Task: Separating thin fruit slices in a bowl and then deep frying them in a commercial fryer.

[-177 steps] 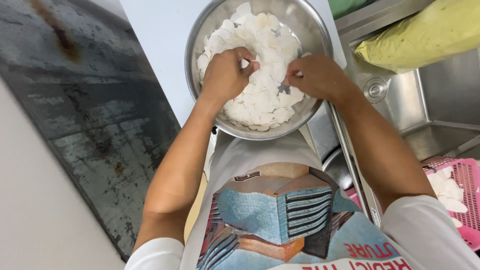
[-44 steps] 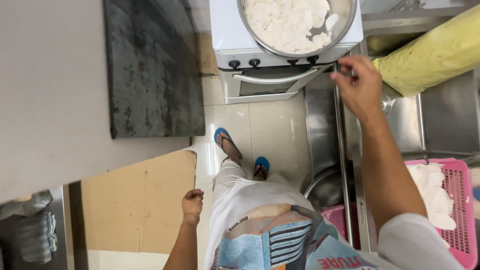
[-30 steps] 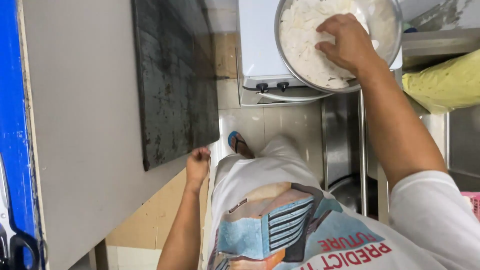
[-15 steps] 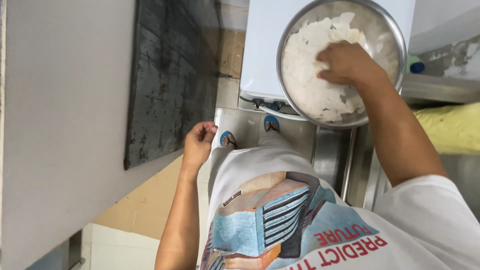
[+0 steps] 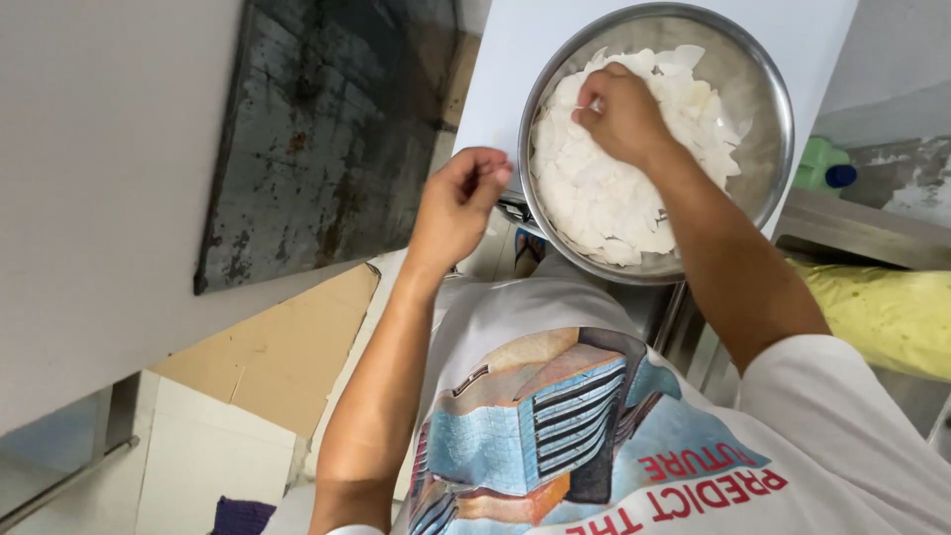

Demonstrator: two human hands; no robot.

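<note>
Resting in the white flakes (image 5: 604, 198) of the steel bowl (image 5: 768, 129), upper right of the frame, the right hand (image 5: 622, 114) pinches one flake; the left hand (image 5: 458, 203), loosely curled and empty, hovers just beside the rim.

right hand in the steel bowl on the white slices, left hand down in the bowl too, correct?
Not quite. The right hand is in the steel bowl, on the white slices, but the left hand is outside it, raised beside the bowl's rim with fingers loosely curled and empty. The head view shows it.
</note>
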